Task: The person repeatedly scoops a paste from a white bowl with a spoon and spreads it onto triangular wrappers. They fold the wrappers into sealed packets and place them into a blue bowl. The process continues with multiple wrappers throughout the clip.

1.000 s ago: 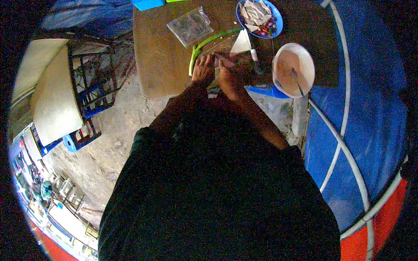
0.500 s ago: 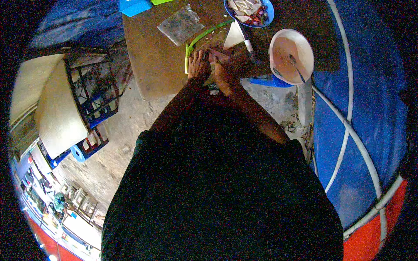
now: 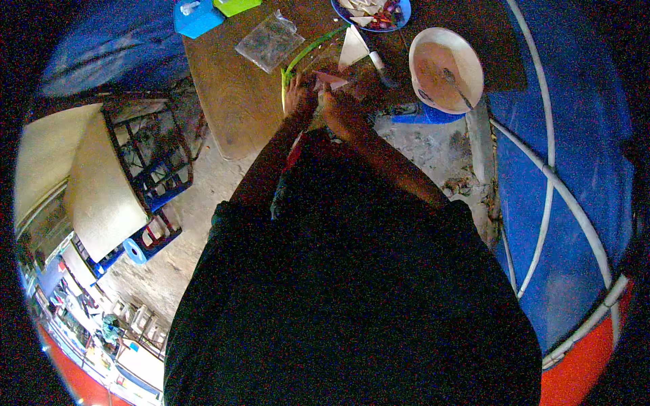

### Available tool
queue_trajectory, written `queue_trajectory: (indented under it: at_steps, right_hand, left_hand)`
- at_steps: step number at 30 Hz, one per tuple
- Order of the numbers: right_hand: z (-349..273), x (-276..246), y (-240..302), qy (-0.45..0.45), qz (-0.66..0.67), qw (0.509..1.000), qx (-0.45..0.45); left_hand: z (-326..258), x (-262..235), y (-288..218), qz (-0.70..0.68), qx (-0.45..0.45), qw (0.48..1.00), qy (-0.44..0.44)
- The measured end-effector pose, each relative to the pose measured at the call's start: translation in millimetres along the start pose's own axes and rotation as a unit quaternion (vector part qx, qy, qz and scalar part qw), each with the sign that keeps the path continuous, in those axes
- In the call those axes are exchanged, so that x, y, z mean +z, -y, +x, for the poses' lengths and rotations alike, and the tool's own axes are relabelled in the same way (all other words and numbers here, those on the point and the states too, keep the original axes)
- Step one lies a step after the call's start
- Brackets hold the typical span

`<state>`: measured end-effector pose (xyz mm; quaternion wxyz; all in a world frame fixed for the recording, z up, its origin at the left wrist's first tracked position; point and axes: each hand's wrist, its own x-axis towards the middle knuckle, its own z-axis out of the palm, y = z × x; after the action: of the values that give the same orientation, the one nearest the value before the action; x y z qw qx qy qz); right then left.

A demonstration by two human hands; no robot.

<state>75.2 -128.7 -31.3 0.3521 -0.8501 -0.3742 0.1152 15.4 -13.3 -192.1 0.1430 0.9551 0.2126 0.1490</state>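
Observation:
At the near edge of a brown table (image 3: 223, 101), my left hand (image 3: 300, 99) lies with its fingers stretched out beside a long green stalk (image 3: 315, 46). My right hand (image 3: 343, 115) is close by, thumb and fingers closed at a pinkish triangular piece (image 3: 330, 79); part of this grip is hidden. The piece lies between both hands, over what looks like a clear sheet or board. Just beyond is a white triangular piece (image 3: 353, 49). To its right lies a tool with a white section and dark end (image 3: 379, 64), perhaps a knife.
A white bowl (image 3: 479, 74) with pinkish contents and a spoon (image 3: 457, 84) stands right. Behind is a blue-rimmed plate (image 3: 408, 13) of white pieces and reddish bits. A clear plastic bag (image 3: 271, 42) and a blue container (image 3: 196, 19) are left.
The whole view has shifted slightly, so the table things appear further left and higher. Both hands stay at the pinkish piece, and more of it now shows.

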Motion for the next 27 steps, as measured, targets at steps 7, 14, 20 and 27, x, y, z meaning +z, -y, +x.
queue_trajectory:
  at_steps: [7,14,20,27]
  right_hand:
    - [2,4,-32,0.174,-0.188,0.962,-0.09]
    - [6,5,-22,0.078,-0.238,0.961,-0.12]
    - [6,-1,-20,0.152,-0.233,0.957,-0.088]
    - [0,-4,-29,0.095,-0.218,0.959,-0.157]
  left_hand:
    - [15,-15,16,0.012,-0.046,0.998,0.041]
    - [43,-42,19,0.074,-0.007,0.988,0.138]
    - [46,-50,19,0.055,-0.023,0.99,0.13]
    - [43,-50,11,0.055,-0.036,0.992,0.111]
